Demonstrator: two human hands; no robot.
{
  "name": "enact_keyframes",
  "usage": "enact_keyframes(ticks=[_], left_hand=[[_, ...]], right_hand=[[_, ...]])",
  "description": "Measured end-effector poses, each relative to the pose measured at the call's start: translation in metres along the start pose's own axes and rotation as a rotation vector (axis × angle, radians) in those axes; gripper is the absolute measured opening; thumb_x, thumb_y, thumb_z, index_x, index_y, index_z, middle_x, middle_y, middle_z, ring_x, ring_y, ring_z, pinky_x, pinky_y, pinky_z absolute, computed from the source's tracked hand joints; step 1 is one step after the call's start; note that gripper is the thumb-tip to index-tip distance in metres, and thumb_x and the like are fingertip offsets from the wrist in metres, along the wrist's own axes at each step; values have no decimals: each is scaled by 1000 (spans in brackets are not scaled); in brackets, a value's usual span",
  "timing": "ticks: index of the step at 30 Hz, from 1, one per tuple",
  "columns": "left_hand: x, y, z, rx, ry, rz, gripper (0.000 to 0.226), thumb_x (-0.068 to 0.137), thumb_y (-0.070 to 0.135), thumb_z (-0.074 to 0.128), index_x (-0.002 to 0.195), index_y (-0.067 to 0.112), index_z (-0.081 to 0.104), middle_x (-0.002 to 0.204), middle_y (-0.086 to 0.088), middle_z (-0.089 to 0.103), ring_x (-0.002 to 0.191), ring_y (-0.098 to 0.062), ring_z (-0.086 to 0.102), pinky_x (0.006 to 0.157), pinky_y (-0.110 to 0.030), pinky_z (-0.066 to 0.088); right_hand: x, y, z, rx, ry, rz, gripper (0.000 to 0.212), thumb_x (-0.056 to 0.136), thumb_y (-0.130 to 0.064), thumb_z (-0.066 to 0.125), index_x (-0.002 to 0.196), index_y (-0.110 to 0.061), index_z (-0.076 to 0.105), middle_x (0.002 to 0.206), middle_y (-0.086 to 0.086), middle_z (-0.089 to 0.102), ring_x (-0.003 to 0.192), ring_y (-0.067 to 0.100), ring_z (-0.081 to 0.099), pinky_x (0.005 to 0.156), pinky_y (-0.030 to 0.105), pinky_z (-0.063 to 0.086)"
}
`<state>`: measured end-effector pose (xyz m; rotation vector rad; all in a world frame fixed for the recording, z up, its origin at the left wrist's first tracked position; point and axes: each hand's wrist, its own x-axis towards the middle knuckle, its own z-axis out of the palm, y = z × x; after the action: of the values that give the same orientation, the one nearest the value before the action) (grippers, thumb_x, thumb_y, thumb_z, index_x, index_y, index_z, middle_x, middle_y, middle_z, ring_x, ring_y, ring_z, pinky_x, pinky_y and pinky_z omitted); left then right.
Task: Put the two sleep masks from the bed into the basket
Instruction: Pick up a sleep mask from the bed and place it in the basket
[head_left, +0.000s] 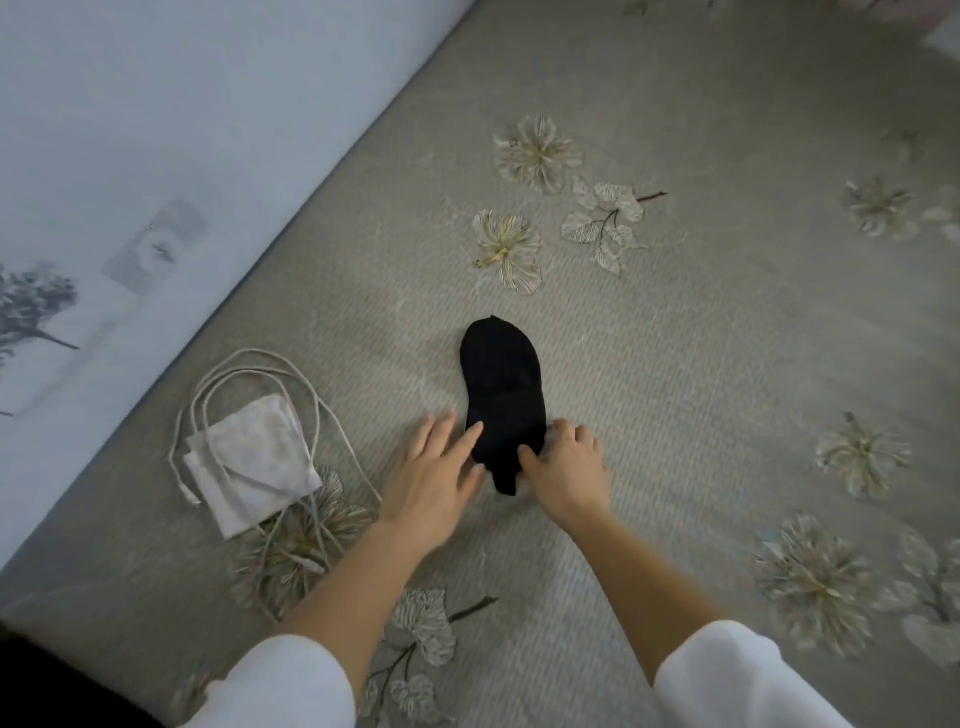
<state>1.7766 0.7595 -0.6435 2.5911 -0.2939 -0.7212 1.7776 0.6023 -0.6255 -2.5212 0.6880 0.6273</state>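
Observation:
A black sleep mask (501, 384) lies flat on the grey flowered bed cover (701, 364), its long side pointing away from me. My left hand (439, 478) rests at its near left edge, fingers spread, with fingertips touching the fabric. My right hand (566, 467) is at the near right end, thumb and fingers pinching the mask's lower edge. No basket is in view, and I see only this one black mask.
A white cloth pouch (254, 457) with long cream cords (249, 374) lies on the cover to the left of my left hand. A pale wall or headboard (130, 156) with a tree print runs along the bed's left edge.

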Motion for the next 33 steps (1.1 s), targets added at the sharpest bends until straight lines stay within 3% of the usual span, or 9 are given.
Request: enact_keyframes(ticks=[5,8,11,13,17,23,25,29,33], left_hand=[[9,-1,18,64,-26,-2,52,99,39,27,149,31,15,162,5,0,148,-19,-11,119,-42,5],[10,4,13,-31,-22,-18,49,99,31,32,147,26,26,161,4,8,148,-19,-6,120,-42,6],[9,22,-6,-349,-10,-136,47,97,22,41,143,20,37,154,-3,33,139,-17,29,111,-30,25],[4,35,-24,-737,6,-319,55,94,19,49,146,16,31,146,-8,44,127,-17,46,99,-25,33],[-20,44,-54,-1148,32,-526,69,88,24,61,147,16,26,140,-11,51,120,-24,56,103,-41,46],[-103,77,-102,-1265,51,-419,50,84,1,62,131,15,49,94,-10,73,81,-17,72,64,-22,57],[-137,93,-118,-1272,23,-404,52,83,1,64,129,18,47,93,-9,71,76,-15,71,62,-21,57],[-194,120,-141,-1322,25,-338,49,84,3,63,125,25,48,107,-12,68,83,-18,72,66,-24,59],[-228,139,-157,-1318,171,-267,39,87,3,59,121,21,53,98,-3,71,72,-9,72,59,-19,56]], right_hand=[[20,3,18,133,113,6,28,87,-25,61,110,-10,53,116,6,49,115,25,45,94,35,42],[21,0,16,402,53,52,12,89,-12,57,100,-8,59,95,2,57,95,22,58,74,29,45],[11,1,6,595,-40,43,12,91,-5,52,99,-8,61,91,6,67,82,23,66,68,38,56],[-3,2,-10,683,-100,19,13,90,0,52,91,-8,62,84,9,70,69,20,67,61,36,58],[-44,9,-60,858,-315,24,11,87,3,56,94,1,64,78,13,71,64,18,66,56,26,50],[-117,24,-135,961,-473,9,25,88,-2,58,110,-14,61,69,7,71,61,17,67,60,26,53],[-147,24,-155,979,-442,-12,24,90,-5,56,111,-16,60,77,9,71,68,20,69,66,28,55],[-199,25,-191,957,-512,-138,20,91,-1,49,81,-2,67,73,7,70,71,20,68,66,25,54],[-231,24,-211,1004,-529,-155,13,88,0,49,88,1,62,72,14,58,61,20,62,58,24,54]])
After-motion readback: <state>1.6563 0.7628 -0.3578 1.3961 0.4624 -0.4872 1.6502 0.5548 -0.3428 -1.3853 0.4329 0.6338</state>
